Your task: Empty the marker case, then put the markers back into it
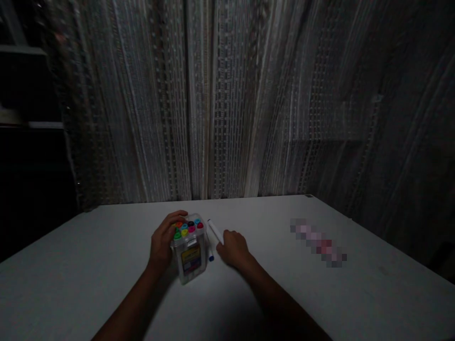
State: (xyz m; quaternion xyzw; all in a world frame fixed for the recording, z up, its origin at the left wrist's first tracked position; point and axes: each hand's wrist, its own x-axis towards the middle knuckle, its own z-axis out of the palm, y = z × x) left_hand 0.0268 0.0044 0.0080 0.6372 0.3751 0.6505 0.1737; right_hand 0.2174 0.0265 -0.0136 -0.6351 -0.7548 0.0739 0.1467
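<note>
The left hand [164, 240] curls over the top left edge of a clear plastic marker case [188, 247], with its fingers [177, 219] lying across the caps and its palm against the side wall, so it appears clamped on the case. The case stands upright on a white table [291, 293], its base resting on the tabletop. It is packed with markers standing cap-up, and the marker caps [188, 228] show orange, green, yellow, pink, blue, black and red. A yellow and dark product label [191, 261] faces the person on the front wall.

The right hand [232, 248] rests low on the table, apart from the left hand and just to the right of the case. Its fingers are loosely bent, and their tips meet the lower end of a white marker [214, 231] lying diagonally on the tabletop. Those fingers hide that end, so I cannot tell whether they grip it or only touch it. A blue marker cap [211, 256] sits just beside the case's right corner, and I cannot tell which pen it belongs to.

Off to the right, well apart from both hands, lies a pixelated patch [318, 242] on the table. A pleated woven curtain [227, 118] hangs behind the table, and dark shelving [24, 85] stands at the far left
</note>
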